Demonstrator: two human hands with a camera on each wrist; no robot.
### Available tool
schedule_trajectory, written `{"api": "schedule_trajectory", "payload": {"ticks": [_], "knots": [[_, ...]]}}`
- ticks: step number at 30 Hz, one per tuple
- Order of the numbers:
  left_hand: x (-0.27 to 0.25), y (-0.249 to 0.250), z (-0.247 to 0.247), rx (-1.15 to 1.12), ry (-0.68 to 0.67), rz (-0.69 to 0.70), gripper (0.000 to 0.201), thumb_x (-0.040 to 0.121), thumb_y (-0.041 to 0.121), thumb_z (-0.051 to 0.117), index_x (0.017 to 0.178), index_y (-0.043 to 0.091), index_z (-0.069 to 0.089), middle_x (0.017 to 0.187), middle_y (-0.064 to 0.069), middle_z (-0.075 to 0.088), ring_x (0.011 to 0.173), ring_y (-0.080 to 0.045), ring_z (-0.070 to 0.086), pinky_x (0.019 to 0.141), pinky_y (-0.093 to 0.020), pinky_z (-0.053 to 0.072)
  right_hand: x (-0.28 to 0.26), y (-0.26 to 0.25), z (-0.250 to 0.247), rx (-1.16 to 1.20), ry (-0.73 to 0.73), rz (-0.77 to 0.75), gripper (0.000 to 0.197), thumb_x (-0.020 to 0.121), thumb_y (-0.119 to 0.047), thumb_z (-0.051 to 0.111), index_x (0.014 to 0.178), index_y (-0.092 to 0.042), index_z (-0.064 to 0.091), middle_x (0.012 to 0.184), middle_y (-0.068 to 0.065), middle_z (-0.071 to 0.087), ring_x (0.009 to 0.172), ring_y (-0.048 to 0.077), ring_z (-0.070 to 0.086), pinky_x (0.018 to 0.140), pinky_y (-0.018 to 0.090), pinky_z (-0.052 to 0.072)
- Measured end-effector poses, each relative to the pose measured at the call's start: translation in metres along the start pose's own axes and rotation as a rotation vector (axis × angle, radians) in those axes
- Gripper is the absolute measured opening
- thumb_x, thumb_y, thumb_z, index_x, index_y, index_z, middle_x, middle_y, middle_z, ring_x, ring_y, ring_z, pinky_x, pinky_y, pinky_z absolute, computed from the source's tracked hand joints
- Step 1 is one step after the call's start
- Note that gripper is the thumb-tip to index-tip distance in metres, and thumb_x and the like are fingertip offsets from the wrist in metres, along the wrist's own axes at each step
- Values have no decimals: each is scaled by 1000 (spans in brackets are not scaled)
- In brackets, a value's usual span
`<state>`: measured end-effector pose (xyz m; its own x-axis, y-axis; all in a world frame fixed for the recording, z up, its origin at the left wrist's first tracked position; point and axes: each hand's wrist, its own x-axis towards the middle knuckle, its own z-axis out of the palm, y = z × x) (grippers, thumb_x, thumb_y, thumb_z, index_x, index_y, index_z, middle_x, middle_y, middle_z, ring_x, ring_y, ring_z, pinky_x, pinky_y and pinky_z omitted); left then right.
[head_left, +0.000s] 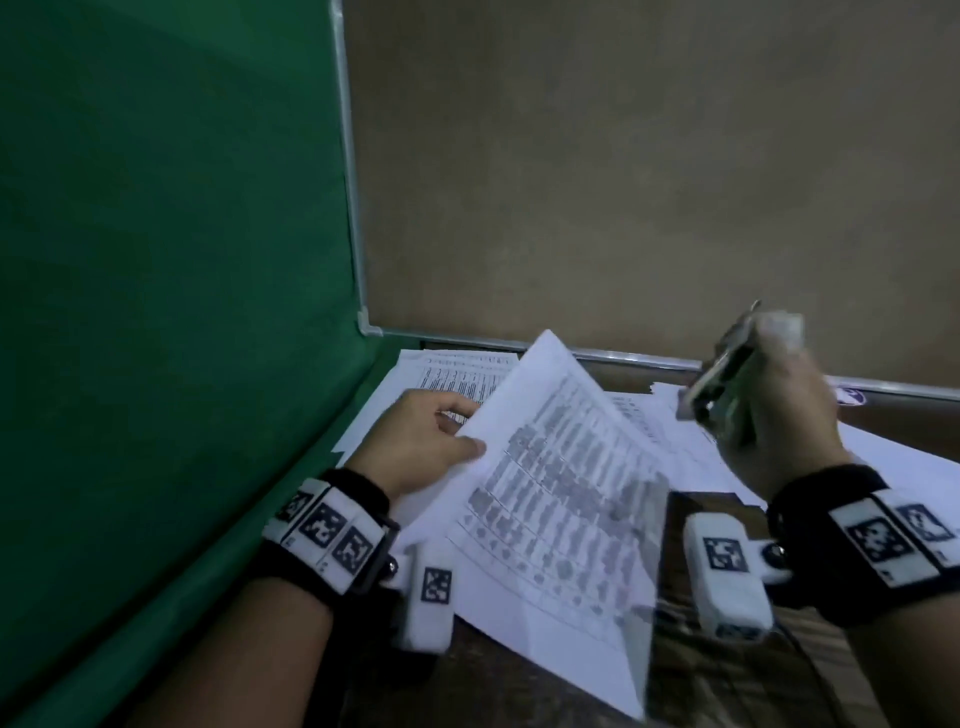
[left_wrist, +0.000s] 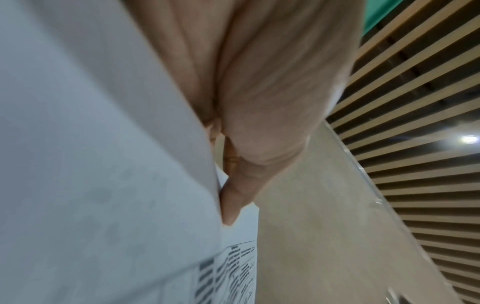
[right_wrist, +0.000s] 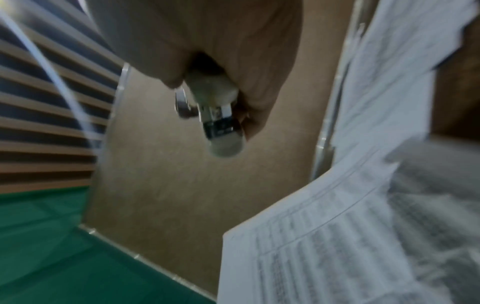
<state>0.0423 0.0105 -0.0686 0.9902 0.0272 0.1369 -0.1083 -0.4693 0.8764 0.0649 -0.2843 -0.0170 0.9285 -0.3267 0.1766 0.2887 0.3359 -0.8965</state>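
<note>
1. Left hand (head_left: 415, 441): pinching sheet (head_left: 561, 483) by its edge, thumb on top, fingers beneath; sheet lifted, slanting to right of hand.
2. Right hand (head_left: 779, 415): curled round stapler (head_left: 722, 374), raised beside sheet's far corner.
3. Beneath both hands: papers (head_left: 452, 371).

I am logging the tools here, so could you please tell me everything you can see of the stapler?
The stapler is small, with a shiny metal body and pale plastic ends; blur hides finer detail. The right hand grips it, raised and tilted above the printed sheets on the table, apart from them, touching only that hand.
</note>
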Motion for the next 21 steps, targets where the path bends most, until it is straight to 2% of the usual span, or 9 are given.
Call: {"api": "schedule_trajectory", "payload": {"ticks": [2, 4, 7, 9, 11, 13, 16, 18, 21], "knots": [[22, -8, -17, 14, 69, -60, 22, 80, 6, 84, 89, 23, 75, 87, -9, 77, 79, -28, 73, 84, -42, 59, 4, 18, -15, 15, -76, 269, 26, 99, -38, 62, 104, -13, 59, 83, 13, 62, 57, 18, 64, 61, 32, 56], [44, -12, -36, 121, 104, -117, 18, 84, 6, 81, 97, 16, 75, 91, -8, 75, 82, -25, 70, 79, -32, 53, 6, 36, -28, -54, -130, 466, 28, 100, -37, 59, 90, -11, 60, 72, 9, 59, 57, 21, 61, 63, 33, 52], [68, -15, -55, 247, 150, -169, 30, 88, 10, 79, 117, 8, 72, 123, -11, 72, 110, -30, 68, 95, -34, 51, 3, 50, -39, -39, -151, 625, 28, 101, -37, 58, 94, -10, 59, 71, 10, 57, 61, 26, 61, 61, 34, 57], [74, -15, -60, 379, 110, -226, 51, 94, 21, 75, 140, 7, 59, 143, -10, 58, 131, -31, 57, 104, -34, 43, 3, 46, -44, 11, -140, 646, 31, 102, -36, 55, 86, -9, 57, 68, 9, 55, 56, 24, 59, 53, 31, 57], [79, -18, -60, 585, -54, -304, 73, 95, 43, 71, 155, 14, 43, 162, -7, 39, 147, -30, 41, 114, -36, 35, 5, 39, -49, 47, -121, 614, 35, 103, -34, 53, 79, -10, 56, 66, 8, 54, 56, 23, 55, 49, 29, 57], [79, -14, -55, 731, -198, -337, 75, 90, 55, 72, 154, 25, 45, 167, -5, 31, 150, -28, 36, 118, -37, 32, 8, 37, -57, 73, -116, 606, 36, 103, -35, 53, 77, -10, 54, 67, 8, 53, 58, 22, 53, 51, 28, 56], [78, -3, -34, 869, -345, -298, 70, 87, 59, 73, 148, 32, 52, 166, 0, 34, 148, -24, 39, 116, -32, 33, 14, 38, -72, 139, -86, 652, 37, 101, -38, 54, 75, -11, 52, 70, 7, 52, 65, 21, 53, 55, 26, 53], [77, 4, -15, 970, -434, -259, 76, 90, 66, 65, 155, 33, 42, 168, 2, 29, 152, -22, 34, 121, -33, 29, 18, 39, -81, 179, -53, 664, 36, 99, -38, 57, 75, -11, 53, 72, 7, 53, 71, 19, 53, 61, 25, 51], [84, 8, 8, 1118, -482, -233, 81, 99, 69, 44, 164, 24, 23, 173, 0, 17, 158, -22, 20, 126, -38, 18, 22, 42, -88, 204, -42, 662, 37, 96, -38, 61, 73, -9, 57, 73, 9, 55, 73, 19, 55, 75, 26, 48]]}}
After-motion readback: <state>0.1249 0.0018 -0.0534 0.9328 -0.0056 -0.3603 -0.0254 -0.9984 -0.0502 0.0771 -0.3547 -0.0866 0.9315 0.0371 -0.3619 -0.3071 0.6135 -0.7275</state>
